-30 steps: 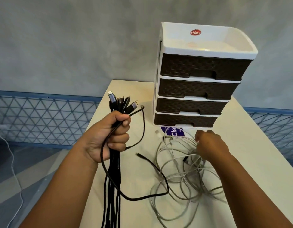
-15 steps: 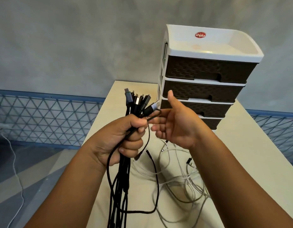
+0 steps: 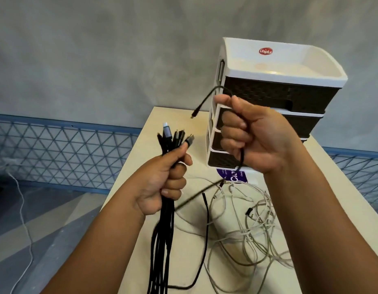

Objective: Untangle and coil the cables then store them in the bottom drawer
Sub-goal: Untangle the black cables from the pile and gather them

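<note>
My left hand grips a bundle of black cables just below their plugs; the bundle hangs down past the table's front edge. My right hand is raised in front of the drawer unit and grips a single black cable, whose plug end arcs up and left from my fist. The rest of that cable runs down toward the table. A tangle of white cables lies on the table under my right arm. The drawer unit has a white frame and dark brown drawers; its bottom drawer is closed.
The cream table carries a purple label in front of the drawer unit. A blue lattice fence runs behind and to the left. A white cord trails on the grey floor at left.
My right hand came up from the white tangle to the bundle, took one black cable and pulled it up and to the right, away from the bundle. My left hand keeps its grip.
</note>
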Motion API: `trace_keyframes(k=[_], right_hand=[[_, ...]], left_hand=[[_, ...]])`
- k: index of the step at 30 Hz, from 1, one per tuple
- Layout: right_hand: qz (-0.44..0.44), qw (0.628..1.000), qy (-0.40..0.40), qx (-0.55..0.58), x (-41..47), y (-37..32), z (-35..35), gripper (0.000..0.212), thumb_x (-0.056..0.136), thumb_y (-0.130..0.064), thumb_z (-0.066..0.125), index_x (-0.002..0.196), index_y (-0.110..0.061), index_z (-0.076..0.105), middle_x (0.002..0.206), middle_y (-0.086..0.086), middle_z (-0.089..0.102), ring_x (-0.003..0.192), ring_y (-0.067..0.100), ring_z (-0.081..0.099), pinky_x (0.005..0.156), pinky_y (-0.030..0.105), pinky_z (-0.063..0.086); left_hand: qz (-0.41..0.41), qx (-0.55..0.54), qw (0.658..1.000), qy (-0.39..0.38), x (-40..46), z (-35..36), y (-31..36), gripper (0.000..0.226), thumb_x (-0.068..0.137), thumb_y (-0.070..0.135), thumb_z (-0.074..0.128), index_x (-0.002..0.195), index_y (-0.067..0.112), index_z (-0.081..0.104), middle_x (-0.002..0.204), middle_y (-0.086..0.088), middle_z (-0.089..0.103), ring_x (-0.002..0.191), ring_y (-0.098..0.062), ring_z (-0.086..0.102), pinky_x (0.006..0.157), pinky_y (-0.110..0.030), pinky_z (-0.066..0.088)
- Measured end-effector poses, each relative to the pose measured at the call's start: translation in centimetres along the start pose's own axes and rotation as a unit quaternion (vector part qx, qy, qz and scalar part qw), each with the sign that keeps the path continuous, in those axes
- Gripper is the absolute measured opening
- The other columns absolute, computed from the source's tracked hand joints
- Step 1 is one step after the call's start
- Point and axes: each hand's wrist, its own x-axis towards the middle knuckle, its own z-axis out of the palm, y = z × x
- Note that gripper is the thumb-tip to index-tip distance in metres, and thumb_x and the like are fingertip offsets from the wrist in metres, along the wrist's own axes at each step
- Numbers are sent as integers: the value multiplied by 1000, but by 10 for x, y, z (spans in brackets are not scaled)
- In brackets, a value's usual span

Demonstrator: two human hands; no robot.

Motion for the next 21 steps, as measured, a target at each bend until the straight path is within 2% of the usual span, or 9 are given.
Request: trace_keyframes(k=[2, 4, 7, 9, 11, 13, 16, 21], right_hand=[[-13, 995, -23, -92, -16, 14, 7, 24, 101, -23, 38, 105, -12, 58, 60, -2, 18, 45, 9, 12, 44, 22, 11], [-19, 985, -14, -171, -30, 39, 17, 23, 101, -20, 39, 101, -10, 60, 60, -1, 19, 47, 10, 13, 44, 21, 11], [-31, 961, -1, -275, -46, 77, 26, 22, 103, -14, 41, 95, -8, 61, 47, -12, 38, 42, 5, 25, 40, 18, 22], [-39, 942, -13, -333, -52, 95, 28, 23, 103, -11, 42, 90, -16, 61, 46, -19, 51, 41, -1, 41, 45, 9, 30], [-53, 920, -5, -389, -56, 108, 28, 24, 102, -14, 45, 88, -27, 60, 57, -25, 57, 55, -7, 52, 57, 8, 36], [-55, 900, 6, -432, -59, 116, 27, 23, 102, -22, 47, 84, -30, 59, 60, -22, 57, 59, -5, 50, 61, 13, 35], [-57, 873, 13, -483, -64, 128, 21, 21, 92, -43, 43, 86, -29, 58, 72, 0, 58, 63, 8, 48, 65, 33, 41], [-43, 871, 1, -490, -70, 144, 13, 29, 89, -50, 37, 91, -27, 54, 65, -3, 46, 58, 5, 39, 62, 30, 35]], left_hand=[[17, -56, 998, 30, 3, -3, 1, 34, 80, 52, 60, 72, 19, 58, 47, 11, 17, 35, -2, 13, 35, -13, 10], [36, -99, 994, 31, 4, -3, 1, 43, 76, 62, 59, 71, 20, 61, 47, 11, 16, 35, -1, 13, 34, -13, 11], [72, -118, 990, 39, 5, 1, -2, 56, 67, 69, 58, 77, 16, 71, 53, 9, 27, 42, -2, 18, 43, -15, 11], [86, -120, 987, 65, 7, 4, -5, 52, 66, 62, 64, 83, 13, 74, 54, 8, 30, 45, -3, 19, 46, -18, 11], [90, -140, 984, 61, 8, 6, -5, 38, 73, 48, 67, 86, 12, 70, 49, 9, 24, 40, -2, 16, 40, -17, 10], [88, -155, 982, 54, 9, 6, -4, 24, 79, 37, 65, 85, 14, 68, 46, 9, 22, 36, -1, 16, 33, -15, 11], [87, -168, 980, 62, 11, 2, -4, 20, 89, 33, 57, 84, 16, 67, 45, 10, 22, 35, -2, 17, 33, -15, 13], [106, -189, 973, 82, 13, -5, -2, 23, 95, 32, 51, 82, 16, 62, 46, 10, 22, 34, -3, 18, 33, -15, 14]])
